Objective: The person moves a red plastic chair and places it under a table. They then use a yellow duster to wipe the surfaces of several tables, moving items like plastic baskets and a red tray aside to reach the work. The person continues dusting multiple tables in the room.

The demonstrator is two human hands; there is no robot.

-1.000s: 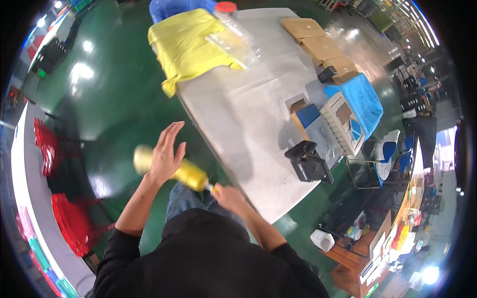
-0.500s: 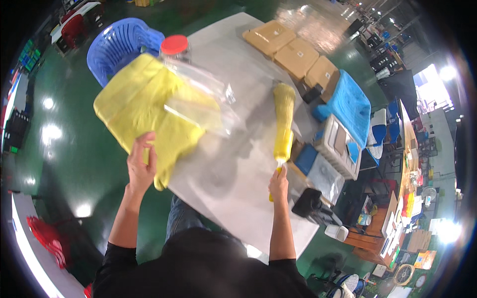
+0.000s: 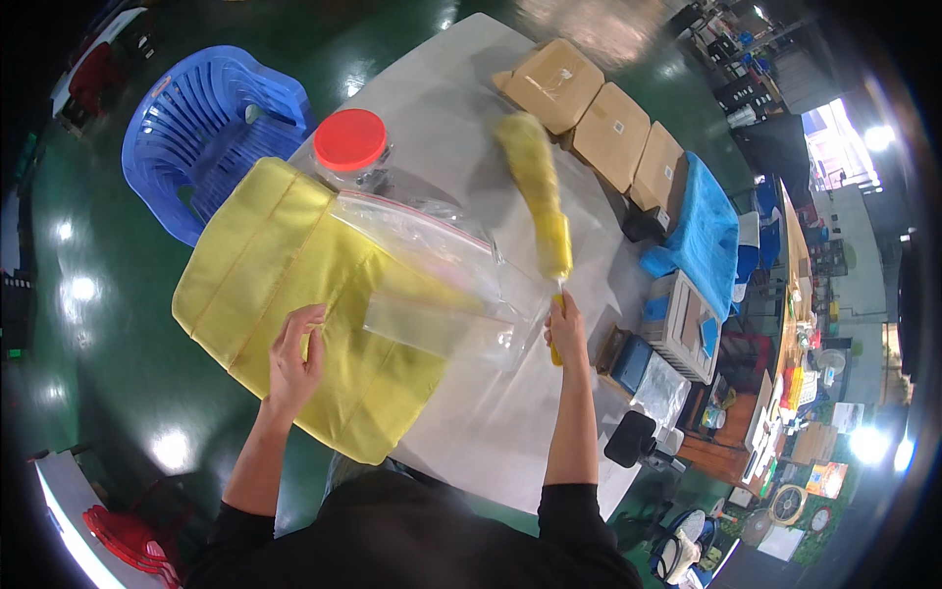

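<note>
While the left hand (image 3: 294, 358) lay with fingers curled on the yellow cloth (image 3: 294, 294), apparently pinning it to the counter (image 3: 510, 432), the right hand (image 3: 566, 329) had its fingers wrapped round the handle of a yellow duster (image 3: 538, 191), whose fluffy head angled over the counter beside a clear plastic bag (image 3: 442, 294) and a red-lidded jar (image 3: 351, 147).

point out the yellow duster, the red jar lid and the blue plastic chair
yellow duster (image 3: 535, 187), head view, on the middle of its fluffy head, above the right hand (image 3: 566, 329) gripping its handle
red jar lid (image 3: 350, 138), head view, on the lid's flat top
blue plastic chair (image 3: 201, 128), head view, on its slatted seat
</note>
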